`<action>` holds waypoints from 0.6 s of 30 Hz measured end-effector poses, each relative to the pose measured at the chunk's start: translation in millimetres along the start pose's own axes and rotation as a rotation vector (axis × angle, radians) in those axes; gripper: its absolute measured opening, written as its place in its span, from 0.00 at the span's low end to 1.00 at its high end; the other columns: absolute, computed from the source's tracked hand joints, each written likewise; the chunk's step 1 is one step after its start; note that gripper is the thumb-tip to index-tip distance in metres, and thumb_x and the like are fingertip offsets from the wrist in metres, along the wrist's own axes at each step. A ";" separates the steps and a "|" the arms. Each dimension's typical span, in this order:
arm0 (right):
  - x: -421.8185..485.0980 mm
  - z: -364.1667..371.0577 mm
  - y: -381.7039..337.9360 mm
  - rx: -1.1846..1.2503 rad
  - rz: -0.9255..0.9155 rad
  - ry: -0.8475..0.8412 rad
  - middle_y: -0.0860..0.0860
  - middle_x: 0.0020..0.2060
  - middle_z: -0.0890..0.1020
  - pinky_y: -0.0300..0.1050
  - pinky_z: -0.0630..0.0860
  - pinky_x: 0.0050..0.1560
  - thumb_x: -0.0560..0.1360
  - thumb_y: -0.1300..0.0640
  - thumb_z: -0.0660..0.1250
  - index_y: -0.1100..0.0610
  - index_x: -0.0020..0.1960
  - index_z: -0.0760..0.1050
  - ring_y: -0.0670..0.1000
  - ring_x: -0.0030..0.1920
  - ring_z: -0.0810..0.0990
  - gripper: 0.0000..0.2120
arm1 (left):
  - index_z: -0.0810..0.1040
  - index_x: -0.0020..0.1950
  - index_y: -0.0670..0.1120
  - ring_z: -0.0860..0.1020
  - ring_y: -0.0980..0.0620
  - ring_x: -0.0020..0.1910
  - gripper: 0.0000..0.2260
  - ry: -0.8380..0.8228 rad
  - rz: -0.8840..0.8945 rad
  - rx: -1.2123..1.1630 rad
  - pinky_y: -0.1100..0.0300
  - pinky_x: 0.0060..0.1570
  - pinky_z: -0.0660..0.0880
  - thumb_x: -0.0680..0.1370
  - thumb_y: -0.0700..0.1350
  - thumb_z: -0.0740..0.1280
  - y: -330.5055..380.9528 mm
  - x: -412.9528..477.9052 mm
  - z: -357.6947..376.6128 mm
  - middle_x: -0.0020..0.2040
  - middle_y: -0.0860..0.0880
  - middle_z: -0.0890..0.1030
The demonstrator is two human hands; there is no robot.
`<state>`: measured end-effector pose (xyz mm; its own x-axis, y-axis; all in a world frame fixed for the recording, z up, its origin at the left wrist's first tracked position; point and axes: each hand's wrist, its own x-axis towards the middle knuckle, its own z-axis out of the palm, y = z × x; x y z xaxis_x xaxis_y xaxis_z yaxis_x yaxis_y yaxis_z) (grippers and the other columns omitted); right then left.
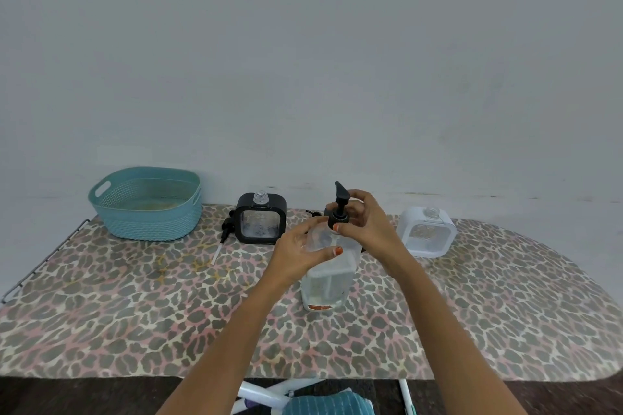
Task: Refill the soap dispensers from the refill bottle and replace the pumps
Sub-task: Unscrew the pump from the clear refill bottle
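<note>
A tall clear refill bottle stands upright on the leopard-print board. My left hand grips its upper body. My right hand pinches the collar of the black pump seated in the bottle's neck. Behind the bottle to the left stands a black square dispenser with an open neck, and a loose black pump lies beside it. At the right stands a white square dispenser, also without a pump. Another dark dispenser behind my hands is mostly hidden.
A teal plastic basket sits at the board's back left corner. A pale wall runs close behind the board. Below the near edge I see white frame legs and a teal cloth.
</note>
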<state>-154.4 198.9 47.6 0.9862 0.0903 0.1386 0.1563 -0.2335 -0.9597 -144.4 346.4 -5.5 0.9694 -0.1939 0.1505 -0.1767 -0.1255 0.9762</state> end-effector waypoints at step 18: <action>-0.9 22.6 4.3 -0.174 -0.057 0.271 0.49 0.49 0.76 0.28 0.70 0.46 0.66 0.60 0.75 0.56 0.57 0.67 0.46 0.50 0.74 0.24 | 0.78 0.56 0.58 0.77 0.54 0.59 0.27 0.008 0.010 -0.031 0.46 0.65 0.70 0.58 0.56 0.76 -4.8 1.1 1.3 0.56 0.54 0.81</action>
<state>-155.8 219.7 37.8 0.9507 -0.1473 0.2728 0.1952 -0.3993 -0.8958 -142.7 345.6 -10.2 0.9690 -0.1873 0.1611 -0.1808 -0.0933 0.9791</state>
